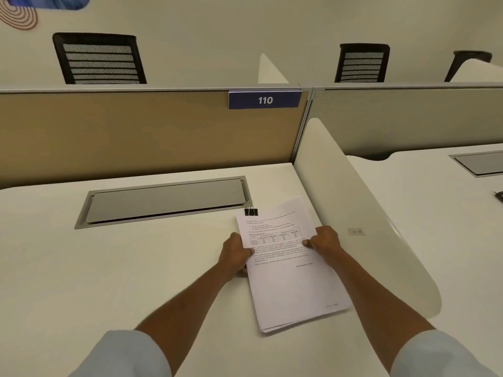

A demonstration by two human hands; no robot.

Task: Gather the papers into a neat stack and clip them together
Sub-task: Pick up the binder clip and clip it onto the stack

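Note:
A stack of printed white papers (292,281) lies on the white desk (109,268), slightly fanned at its near edge. A black binder clip (251,211) sits at the stack's far left corner; whether it grips the sheets I cannot tell. My left hand (235,254) holds the stack's left edge, thumb on top. My right hand (324,240) pinches the right edge, thumb on the top sheet.
A grey cable hatch (163,201) is set into the desk behind the papers. A tan partition (136,131) with a blue "110" sign (264,100) stands at the back. A curved white divider (367,227) closes off the right side. Black chairs (100,59) stand beyond.

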